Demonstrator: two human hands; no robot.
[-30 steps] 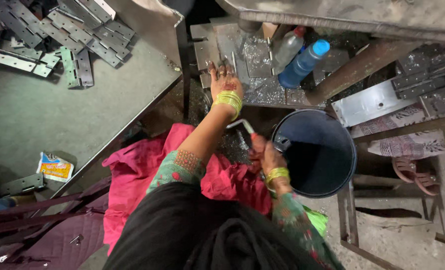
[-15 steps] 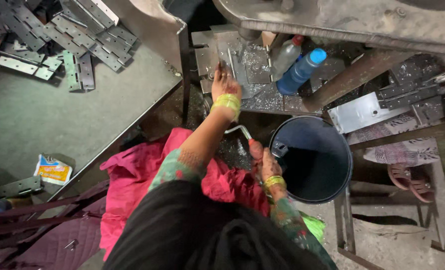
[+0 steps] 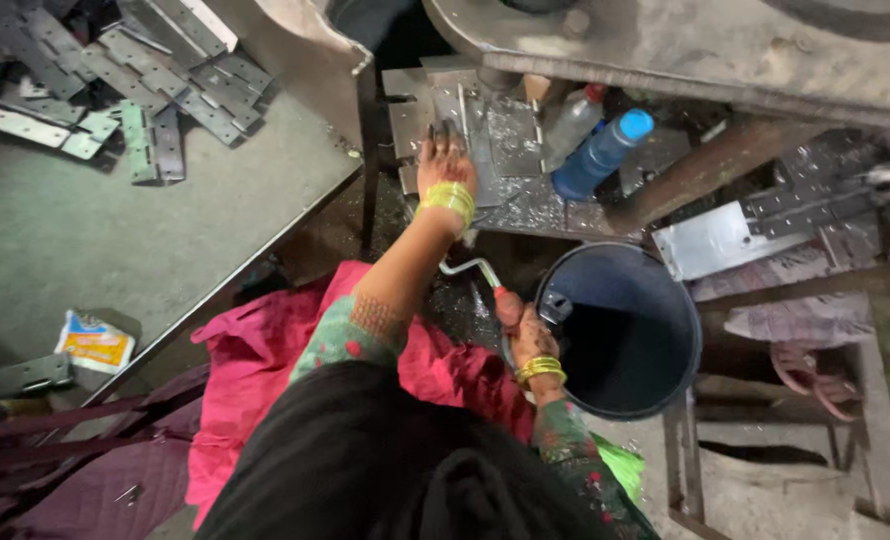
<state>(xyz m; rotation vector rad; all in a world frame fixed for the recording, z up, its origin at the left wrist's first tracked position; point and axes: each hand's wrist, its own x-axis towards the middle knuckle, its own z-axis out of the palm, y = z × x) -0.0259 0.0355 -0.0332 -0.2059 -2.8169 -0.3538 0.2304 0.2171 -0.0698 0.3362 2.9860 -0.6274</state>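
- Since the earlier frame, left hand (image 3: 445, 160) is sitting a little farther up the metal plates (image 3: 505, 135), fingers spread flat on them; it is grasping nothing; yellow bangles (image 3: 449, 200) are circling its wrist
- Right hand (image 3: 527, 325) is staying closed around a red-handled tool (image 3: 480, 272) with a bent metal shank, just beside the bucket (image 3: 615, 330) rim; more bangles are ringing this wrist
- Bucket is standing dark and round to the right of the lap, its inside too dark to read; a small clip-like piece (image 3: 553, 305) is sitting at its near rim
- Two bottles are leaning behind the plates: a blue bottle (image 3: 600, 155) and a clear bottle (image 3: 572, 122) with a red cap, touching each other
- Pink cloth (image 3: 265, 360) is lying across the lap, under the left forearm
- Grey hinges (image 3: 135, 90) are lying heaped at the far corner of the table (image 3: 85, 230) on the left; a small yellow packet (image 3: 95, 342) is lying near its front edge
- Bright flat plate (image 3: 715, 240) is resting right of the bucket
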